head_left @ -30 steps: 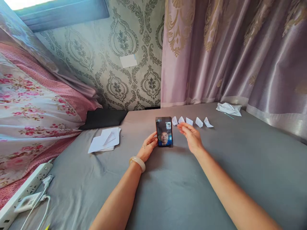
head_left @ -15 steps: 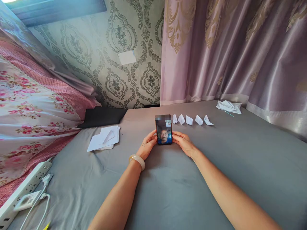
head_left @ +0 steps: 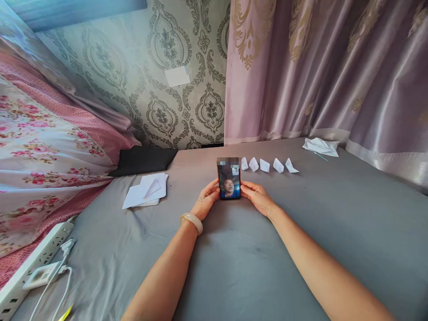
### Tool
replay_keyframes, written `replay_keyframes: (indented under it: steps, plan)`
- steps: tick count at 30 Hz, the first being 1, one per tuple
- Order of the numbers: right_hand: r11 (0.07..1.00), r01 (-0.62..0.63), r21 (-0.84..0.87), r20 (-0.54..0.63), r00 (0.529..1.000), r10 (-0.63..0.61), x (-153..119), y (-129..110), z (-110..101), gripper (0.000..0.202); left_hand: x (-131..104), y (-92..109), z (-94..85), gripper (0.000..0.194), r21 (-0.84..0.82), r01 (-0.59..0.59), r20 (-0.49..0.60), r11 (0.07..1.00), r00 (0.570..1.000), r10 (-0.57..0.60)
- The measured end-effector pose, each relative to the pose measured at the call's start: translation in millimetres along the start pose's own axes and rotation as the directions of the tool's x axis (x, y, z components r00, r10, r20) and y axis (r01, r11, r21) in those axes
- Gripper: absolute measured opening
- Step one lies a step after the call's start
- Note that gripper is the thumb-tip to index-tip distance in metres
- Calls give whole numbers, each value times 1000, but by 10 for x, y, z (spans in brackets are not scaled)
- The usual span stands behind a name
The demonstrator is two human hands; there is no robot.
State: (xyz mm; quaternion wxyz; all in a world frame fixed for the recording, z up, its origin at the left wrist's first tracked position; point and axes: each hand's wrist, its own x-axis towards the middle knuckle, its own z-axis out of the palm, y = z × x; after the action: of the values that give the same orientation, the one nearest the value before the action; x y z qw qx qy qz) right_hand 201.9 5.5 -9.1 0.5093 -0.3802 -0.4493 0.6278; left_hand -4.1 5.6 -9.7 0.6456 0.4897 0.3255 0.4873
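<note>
A smartphone [head_left: 229, 180] stands upright in the middle of the view, its lit screen turned toward me and showing a person as in a video call. My left hand [head_left: 206, 199] grips its left edge, the thumb in front and the other fingers partly hidden behind. A pale bangle circles that wrist. On the opposite edge, my right hand [head_left: 257, 196] is closed on the phone too. Just behind and to the right of the phone, several folded white paper pieces [head_left: 265, 166] stand in a row on the grey sheet [head_left: 321, 214].
White papers [head_left: 135, 198] with a folded triangle on top lie to the left. A black cloth-like item [head_left: 143, 161] is behind them. More paper [head_left: 321, 146] and a thin blue-green stick rest at the far right. A power strip [head_left: 36, 258] with plugs sits at lower left, beside the floral curtain.
The person on the phone screen has tilted and shifted in the picture. My view has moved slightly; both hands keep the same hold on the phone.
</note>
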Motion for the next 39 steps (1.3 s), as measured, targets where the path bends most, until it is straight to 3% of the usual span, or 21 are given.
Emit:
replay_keyframes:
  steps: [13,39]
  plan:
    - [1000,15,-6,53,998,-14,-2,7,-27,41,-2,0,-16,64,12,14,-14,1000,1000,-14]
    - [1000,23,-5,38,999,-23,-10,4,-24,39,-19,55,36,64,-14,6,-10,1000,1000,-6]
